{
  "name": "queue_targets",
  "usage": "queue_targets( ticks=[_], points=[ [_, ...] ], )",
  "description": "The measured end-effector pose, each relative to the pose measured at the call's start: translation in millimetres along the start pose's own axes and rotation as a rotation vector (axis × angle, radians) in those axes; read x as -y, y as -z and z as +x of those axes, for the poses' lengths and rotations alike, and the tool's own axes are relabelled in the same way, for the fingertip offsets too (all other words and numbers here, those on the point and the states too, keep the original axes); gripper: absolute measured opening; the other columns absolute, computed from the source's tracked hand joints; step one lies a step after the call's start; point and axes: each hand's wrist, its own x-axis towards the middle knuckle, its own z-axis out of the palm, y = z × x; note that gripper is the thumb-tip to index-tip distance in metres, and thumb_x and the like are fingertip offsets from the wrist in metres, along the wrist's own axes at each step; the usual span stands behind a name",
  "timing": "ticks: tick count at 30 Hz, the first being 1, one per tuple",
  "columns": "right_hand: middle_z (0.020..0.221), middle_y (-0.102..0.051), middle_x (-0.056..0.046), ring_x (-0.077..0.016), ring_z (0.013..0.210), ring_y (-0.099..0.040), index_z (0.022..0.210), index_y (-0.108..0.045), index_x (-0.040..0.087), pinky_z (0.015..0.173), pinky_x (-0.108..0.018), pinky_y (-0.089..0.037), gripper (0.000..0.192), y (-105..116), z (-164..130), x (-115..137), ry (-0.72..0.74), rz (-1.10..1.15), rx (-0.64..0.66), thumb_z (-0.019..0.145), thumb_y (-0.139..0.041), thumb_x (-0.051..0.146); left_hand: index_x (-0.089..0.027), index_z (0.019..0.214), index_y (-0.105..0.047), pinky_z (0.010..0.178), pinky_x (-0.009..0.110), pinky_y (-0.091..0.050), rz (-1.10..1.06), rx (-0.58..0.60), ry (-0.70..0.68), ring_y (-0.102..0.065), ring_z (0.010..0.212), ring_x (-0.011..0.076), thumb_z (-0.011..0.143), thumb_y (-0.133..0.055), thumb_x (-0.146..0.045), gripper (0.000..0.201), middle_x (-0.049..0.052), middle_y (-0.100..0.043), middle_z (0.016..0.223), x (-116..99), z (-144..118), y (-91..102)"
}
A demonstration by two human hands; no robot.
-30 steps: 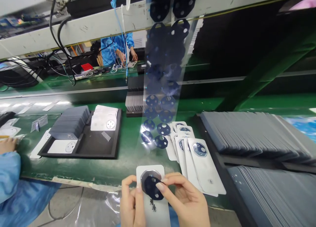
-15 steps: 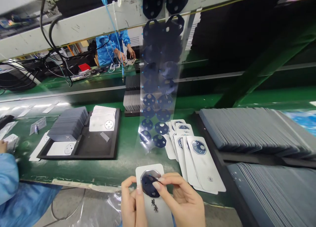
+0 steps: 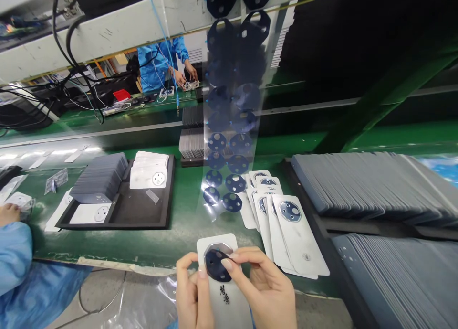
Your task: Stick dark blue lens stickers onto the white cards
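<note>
As before, right hand [image 3: 263,291] presses film [image 3: 215,264] lower

A clear strip [image 3: 229,128] carrying dark blue stickers hung from the overhead rail [image 3: 118,28] down to the green bench [image 3: 186,209]. Just right of its lower end, white panels [image 3: 286,224] lay fanned and overlapping. Farther right, grey sheets [image 3: 372,185] stood packed in long rows. On the left sat a black tray [image 3: 143,214] holding a grey stack [image 3: 100,176] and white plates [image 3: 150,171]. A blue sleeve [image 3: 14,252] showed at the left edge. Across the line, a person in blue [image 3: 161,66] worked among black cables [image 3: 71,57].
</note>
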Motion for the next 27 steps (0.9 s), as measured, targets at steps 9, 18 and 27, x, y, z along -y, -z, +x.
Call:
queue_targets(
  ticks=[9,18,27],
  points=[
    [0.077,-0.068,0.001,-0.0128,0.076,-0.068,0.081,-0.069,0.025,0.069,-0.018,-0.059,0.013,-5,-2,-1,0.062,-0.024,-0.038,0.08,-0.079,0.017,-0.024,0.101,-0.056,0.042,0.027,-0.033,0.019,-0.092,-0.076,-0.044,0.038,0.0125,0.086,-0.056,-0.07,0.048,0.001,-0.066,0.063,7,0,-4.0],
    [0.081,-0.066,0.001,-0.0156,0.079,-0.066,0.086,-0.064,0.025,0.071,-0.026,-0.057,0.012,-5,-9,-8,0.211,-0.262,-0.02,0.085,-0.073,0.017,-0.022,0.101,-0.062,0.047,0.03,-0.049,0.06,-0.124,-0.184,-0.062,0.046,0.0167,0.087,-0.059,-0.063,0.044,0.011,-0.076,0.091,8,1,-8.6],
    [0.132,-0.056,-0.013,-0.0279,0.116,-0.06,0.128,-0.051,0.024,0.089,-0.04,-0.053,0.047,-10,-5,3,0.169,-0.441,-0.1,0.087,-0.069,0.037,-0.022,0.1,-0.061,0.054,0.031,-0.055,0.129,-0.107,-0.163,-0.075,0.075,0.0276,0.086,-0.058,-0.068,0.048,0.015,-0.077,0.095,7,3,-2.1]
  ],
)
